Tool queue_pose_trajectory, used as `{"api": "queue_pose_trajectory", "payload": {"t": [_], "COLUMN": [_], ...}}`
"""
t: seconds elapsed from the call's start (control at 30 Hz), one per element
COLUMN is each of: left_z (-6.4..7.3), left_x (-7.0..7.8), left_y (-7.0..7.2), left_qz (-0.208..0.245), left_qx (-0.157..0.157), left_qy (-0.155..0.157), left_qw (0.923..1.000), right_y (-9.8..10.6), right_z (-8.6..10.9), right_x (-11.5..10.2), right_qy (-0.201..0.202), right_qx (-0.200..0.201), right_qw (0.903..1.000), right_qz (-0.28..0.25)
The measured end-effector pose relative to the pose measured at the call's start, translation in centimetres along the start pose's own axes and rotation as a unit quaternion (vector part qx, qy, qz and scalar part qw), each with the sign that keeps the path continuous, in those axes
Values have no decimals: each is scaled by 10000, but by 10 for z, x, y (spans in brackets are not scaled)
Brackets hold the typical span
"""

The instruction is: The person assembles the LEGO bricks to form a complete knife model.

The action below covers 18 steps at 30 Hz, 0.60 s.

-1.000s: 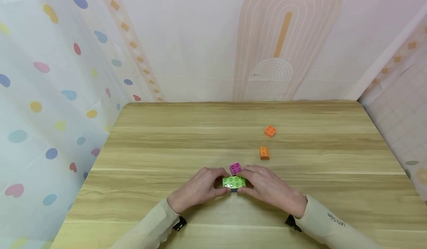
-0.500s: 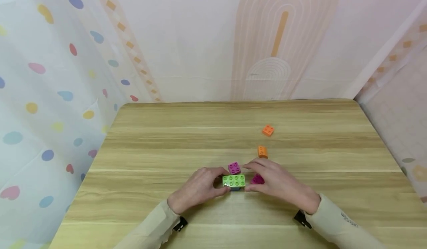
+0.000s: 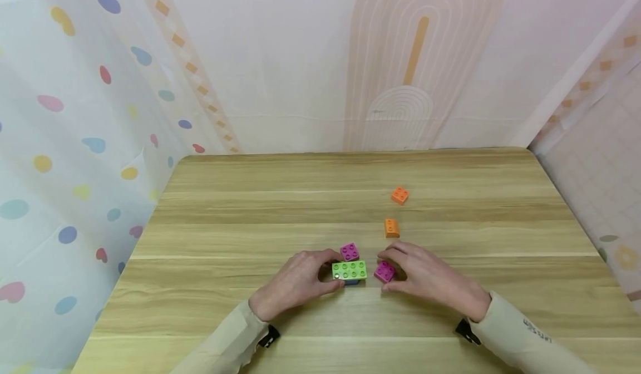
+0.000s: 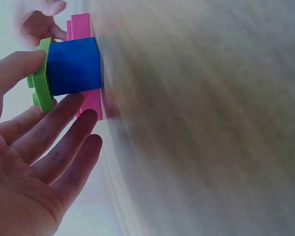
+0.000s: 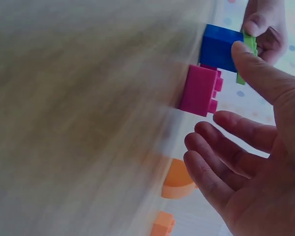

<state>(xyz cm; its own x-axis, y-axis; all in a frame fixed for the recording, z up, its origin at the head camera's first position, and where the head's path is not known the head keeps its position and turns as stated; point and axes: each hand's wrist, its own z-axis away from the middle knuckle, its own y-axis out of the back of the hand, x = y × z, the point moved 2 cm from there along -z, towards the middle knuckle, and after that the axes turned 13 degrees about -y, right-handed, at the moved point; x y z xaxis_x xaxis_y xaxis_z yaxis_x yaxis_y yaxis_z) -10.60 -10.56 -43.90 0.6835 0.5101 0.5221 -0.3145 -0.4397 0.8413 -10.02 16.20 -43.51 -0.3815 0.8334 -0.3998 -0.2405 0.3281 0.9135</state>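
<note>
A flat light-green building brick (image 3: 349,270) sits on top of a blue brick (image 4: 74,66), and the pair stands on the table. My left hand (image 3: 292,285) pinches the green brick at its left end, thumb on one side and fingertips on the other. Just right of the pair lies a magenta brick (image 3: 384,271). My right hand (image 3: 433,279) is around it with thumb and fingers spread; in the right wrist view the fingertips look apart from this magenta brick (image 5: 199,91). A second magenta brick (image 3: 349,251) rests behind the green one.
Farther back on the wooden table (image 3: 240,212) lie a curved orange brick (image 3: 392,229) and, beyond it, a square orange brick (image 3: 400,195). A patterned curtain (image 3: 280,62) hangs behind the table's far edge, and more cloth hangs at both sides.
My right hand has let go of the green brick's right end and moved right, to the magenta brick there. My left hand keeps its hold on the green brick.
</note>
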Motion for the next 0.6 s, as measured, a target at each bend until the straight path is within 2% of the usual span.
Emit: {"api": "queue_pose_trajectory", "payload": {"t": [0.27, 0.6], "left_z": [3, 6], "left_x": [0, 0], "left_y": [4, 6], "left_qz": [189, 332], "left_qx": [51, 197], "left_qy": [32, 4], "left_qw": [9998, 9993], "right_y": [-5, 4], "right_z": [0, 1], "right_x": [-1, -7], "right_qy": [120, -235], "right_qx": [91, 231], "right_qw": [9997, 9994], "right_qz": [192, -145]}}
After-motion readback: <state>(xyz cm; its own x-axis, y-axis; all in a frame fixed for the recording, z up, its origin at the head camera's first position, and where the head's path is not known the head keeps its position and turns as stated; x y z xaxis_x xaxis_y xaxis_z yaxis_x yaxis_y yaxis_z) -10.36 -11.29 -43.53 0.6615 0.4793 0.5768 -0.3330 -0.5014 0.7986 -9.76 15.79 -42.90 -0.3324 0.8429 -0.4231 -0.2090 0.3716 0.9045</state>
